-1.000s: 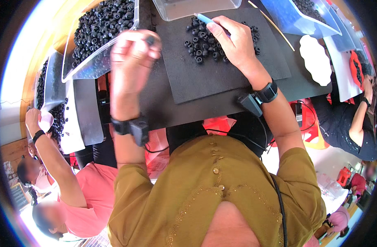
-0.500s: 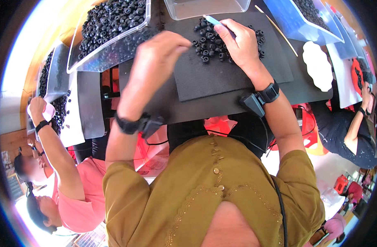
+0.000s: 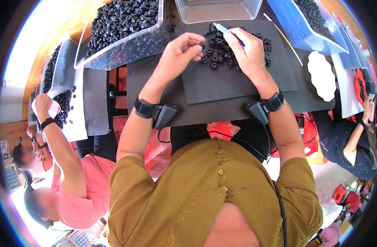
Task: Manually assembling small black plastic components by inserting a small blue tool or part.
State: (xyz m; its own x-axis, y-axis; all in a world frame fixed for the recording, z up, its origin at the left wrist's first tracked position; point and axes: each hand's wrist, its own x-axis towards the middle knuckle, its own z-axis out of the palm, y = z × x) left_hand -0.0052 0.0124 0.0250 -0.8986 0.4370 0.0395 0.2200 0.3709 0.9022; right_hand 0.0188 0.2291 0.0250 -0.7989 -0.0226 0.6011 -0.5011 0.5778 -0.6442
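Observation:
Small round black pieces with holes in them (image 3: 215, 52), several of them, lie in a loose pile on a black board (image 3: 238, 84). My right hand (image 3: 250, 51) is closed around a slim light-blue pen-like tool (image 3: 223, 29), whose tip points up and left over the pile. At the pile's left edge is my left hand (image 3: 180, 55), fingers curled but thumb and fingertips apart. I make out nothing held in it. Dark straps with small grey boxes sit on both my wrists.
A clear bin full of black pieces (image 3: 118, 61) stands at the far left. A second clear bin (image 3: 217, 14) is behind the board. To the right are a thin wooden stick (image 3: 284, 39), a white scalloped pad (image 3: 321, 76) and a blue bin (image 3: 303, 37). People work at both sides.
My left hand has come right and down to the pile, its fingers now spread more. My right hand keeps the tool over the pieces. The whole view has shifted slightly.

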